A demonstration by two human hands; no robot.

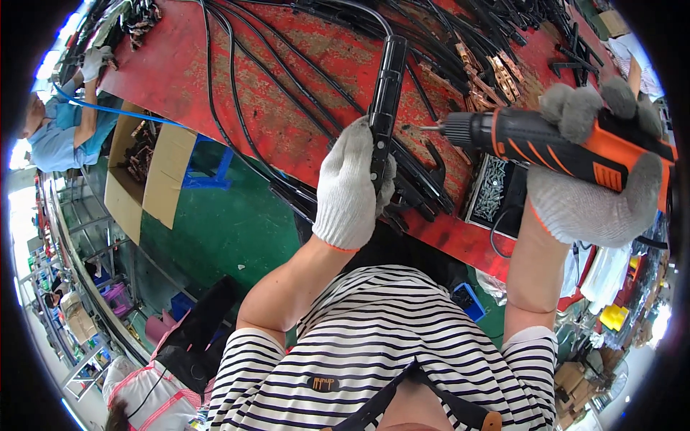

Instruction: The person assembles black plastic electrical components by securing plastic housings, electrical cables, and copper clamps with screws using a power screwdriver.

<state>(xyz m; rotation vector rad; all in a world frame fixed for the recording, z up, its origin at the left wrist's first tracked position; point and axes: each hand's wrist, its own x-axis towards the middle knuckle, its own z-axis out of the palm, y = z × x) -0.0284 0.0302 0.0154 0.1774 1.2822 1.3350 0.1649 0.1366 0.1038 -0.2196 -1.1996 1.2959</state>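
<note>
My left hand (pixel 347 188), in a white knit glove, is closed around a black welding electrode holder (pixel 388 79). The holder stands nearly upright in the picture, and a black cable leaves its far end. My right hand (pixel 586 205), in a grey-white glove, grips an orange and black power screwdriver (pixel 528 138). Its bit (pixel 431 128) points left toward the holder, with a gap between them. Below the screwdriver, a small tray (pixel 512 197) contains many silver screws (pixel 489 188).
The red worktable (pixel 165 43) carries black cables (pixel 269 68), copper jaw parts (pixel 503 75) and a pile of black handles (pixel 496 21). At left stands an open cardboard box (pixel 162 188) of copper parts. Beyond it is another person (pixel 68 133) wearing a glove.
</note>
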